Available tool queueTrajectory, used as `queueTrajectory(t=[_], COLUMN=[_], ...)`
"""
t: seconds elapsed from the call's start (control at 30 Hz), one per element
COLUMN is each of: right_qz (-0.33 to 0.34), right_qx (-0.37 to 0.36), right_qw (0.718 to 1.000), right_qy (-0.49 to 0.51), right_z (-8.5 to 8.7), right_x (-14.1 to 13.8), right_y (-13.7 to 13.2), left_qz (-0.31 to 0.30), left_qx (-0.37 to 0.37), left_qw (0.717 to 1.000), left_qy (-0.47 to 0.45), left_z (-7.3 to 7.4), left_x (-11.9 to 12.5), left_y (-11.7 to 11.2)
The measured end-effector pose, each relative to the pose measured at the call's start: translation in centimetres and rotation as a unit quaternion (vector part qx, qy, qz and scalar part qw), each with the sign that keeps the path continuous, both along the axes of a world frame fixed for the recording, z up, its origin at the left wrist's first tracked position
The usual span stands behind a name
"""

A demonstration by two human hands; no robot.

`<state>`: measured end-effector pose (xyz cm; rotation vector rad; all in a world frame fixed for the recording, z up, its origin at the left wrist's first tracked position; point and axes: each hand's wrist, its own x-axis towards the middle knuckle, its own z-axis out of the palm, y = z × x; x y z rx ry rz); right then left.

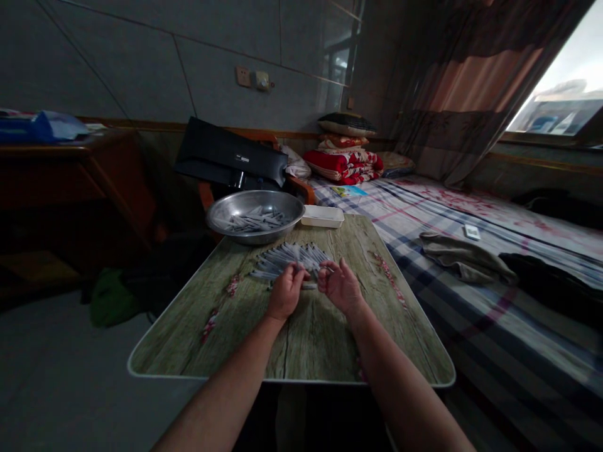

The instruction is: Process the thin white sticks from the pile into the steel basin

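A fan-shaped heap of thin grey sticks lies near the middle of a small wood-patterned table. My left hand is curled at the heap's near edge, its fingers pinched on one of the grey sticks. My right hand sits just to the right, fingers bent and pinched near the same stick; what it holds is too small to make out. Behind the heap stands a metal bowl with several more grey sticks in it.
A white shallow tray sits beside the bowl at the table's far edge. A bed with a striped sheet, folded cloth and stacked bedding runs along the right. A black monitor leans behind the bowl. A wooden desk stands left.
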<state>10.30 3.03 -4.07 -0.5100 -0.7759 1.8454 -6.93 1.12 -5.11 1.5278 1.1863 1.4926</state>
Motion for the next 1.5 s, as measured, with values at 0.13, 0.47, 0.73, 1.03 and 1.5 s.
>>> queueTrajectory(t=[0.13,0.47,0.73,1.03,1.5], right_qz=[-0.045,-0.007,-0.106,-0.050,0.112], right_qx=[0.023,0.067,0.028,0.055,0.037], right_qw=[0.997,0.978,0.974,0.970,0.975], right_qy=[-0.058,-0.196,-0.196,-0.229,-0.189], right_z=[-1.1,-1.8,-1.4,-0.6,-0.7], right_x=[-0.6,-1.7,-0.7,-0.3,-2.1], right_y=[0.4,-0.3,0.6,0.1,-1.4], left_qz=[-0.073,-0.126,-0.326,-0.344,-0.185], left_qx=[-0.104,-0.180,-0.247,-0.269,-0.163], left_qw=[0.952,0.925,0.898,0.831,0.951], left_qy=[-0.278,-0.310,-0.162,-0.346,-0.188], left_z=[0.2,0.8,0.8,1.5,0.3], left_x=[-0.2,-0.6,-1.1,-2.1,0.7], left_y=[0.6,0.2,-0.3,-0.6,-0.1])
